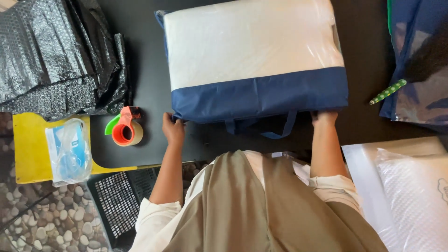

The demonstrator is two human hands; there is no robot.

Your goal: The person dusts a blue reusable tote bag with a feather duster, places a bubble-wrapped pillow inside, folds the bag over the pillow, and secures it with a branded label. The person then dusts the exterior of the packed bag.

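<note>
Now you're gripping the near corners of the zip bag (pixel 254 60) with your left hand (pixel 173 129) and right hand (pixel 324 116), steadying it on the black table (pixel 140 51).

A person's left hand (pixel 173 129) and right hand (pixel 324 116) grip the near corners of a zippered storage bag (pixel 254 58) (clear top, navy band) on a black tabletop (pixel 140 56). An orange tape dispenser (pixel 126 127) sits just left, near black bubble wrap (pixel 56 56).
</note>
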